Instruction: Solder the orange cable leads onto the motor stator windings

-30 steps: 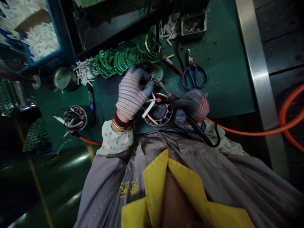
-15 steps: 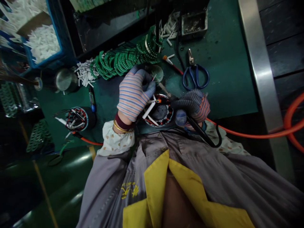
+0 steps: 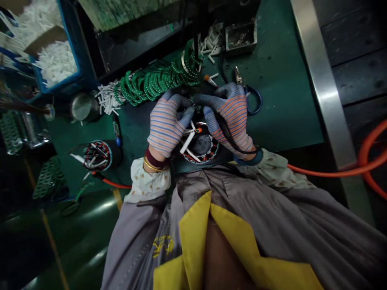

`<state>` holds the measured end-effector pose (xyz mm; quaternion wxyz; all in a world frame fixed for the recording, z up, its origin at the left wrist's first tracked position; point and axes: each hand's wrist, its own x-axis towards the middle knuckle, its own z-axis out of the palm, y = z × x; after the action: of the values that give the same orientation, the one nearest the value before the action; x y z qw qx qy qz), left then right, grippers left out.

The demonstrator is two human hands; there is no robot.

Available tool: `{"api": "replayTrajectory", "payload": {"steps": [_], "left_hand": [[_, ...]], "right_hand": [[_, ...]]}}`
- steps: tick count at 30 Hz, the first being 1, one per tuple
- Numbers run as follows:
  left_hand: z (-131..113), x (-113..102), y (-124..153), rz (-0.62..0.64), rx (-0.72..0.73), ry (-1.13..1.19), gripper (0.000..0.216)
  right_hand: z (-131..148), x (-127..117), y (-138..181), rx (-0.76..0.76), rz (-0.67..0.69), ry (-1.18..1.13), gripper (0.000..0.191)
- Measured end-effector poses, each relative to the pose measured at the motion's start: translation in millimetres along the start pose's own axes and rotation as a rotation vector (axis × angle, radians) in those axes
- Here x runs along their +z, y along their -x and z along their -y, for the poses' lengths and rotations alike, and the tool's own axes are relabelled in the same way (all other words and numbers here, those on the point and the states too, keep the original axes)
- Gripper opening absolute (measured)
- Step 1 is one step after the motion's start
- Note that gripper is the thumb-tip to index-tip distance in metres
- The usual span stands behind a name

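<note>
A round wound motor stator [image 3: 213,152] sits in front of me, with white sleeves [image 3: 188,142] and an orange-ended lead [image 3: 198,130] at its left rim. Above it, my left hand [image 3: 169,121], in a striped glove, is closed in a pinch on thin wire ends [image 3: 191,99]. My right hand [image 3: 227,114] has come close to the left fingertips. Its fingers are closed, and the dark handle of a soldering iron [image 3: 224,128] lies across it by the thumb, its cord trailing to the wrist. The iron's tip is hidden.
Behind the hands lies a row of green curved circuit boards [image 3: 151,83] with white tubes. Blue-handled scissors [image 3: 256,100], a brush [image 3: 211,79] and a metal tray [image 3: 241,38] are to the right. Another stator [image 3: 98,155], a marker [image 3: 117,131] and a blue bin [image 3: 71,76] stand left.
My right hand has moved up and left from beside the stator to the left fingertips, turning so its back faces up. The left hand has kept its pinch, nearly still.
</note>
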<state>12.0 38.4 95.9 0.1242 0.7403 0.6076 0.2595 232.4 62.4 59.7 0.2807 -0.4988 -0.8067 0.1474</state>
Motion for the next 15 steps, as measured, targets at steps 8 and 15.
{"api": "replayTrajectory", "payload": {"steps": [8,15], "left_hand": [[0.1,-7.8,-5.9,0.105,-0.075,0.045,0.02],[10.8,1.3,-1.9,0.114,-0.108,0.055,0.025]], "right_hand": [[-5.5,2.9,7.7,0.053,0.012,-0.093,0.036],[-12.3,12.7,9.1,0.022,-0.007,-0.025,0.038]]}}
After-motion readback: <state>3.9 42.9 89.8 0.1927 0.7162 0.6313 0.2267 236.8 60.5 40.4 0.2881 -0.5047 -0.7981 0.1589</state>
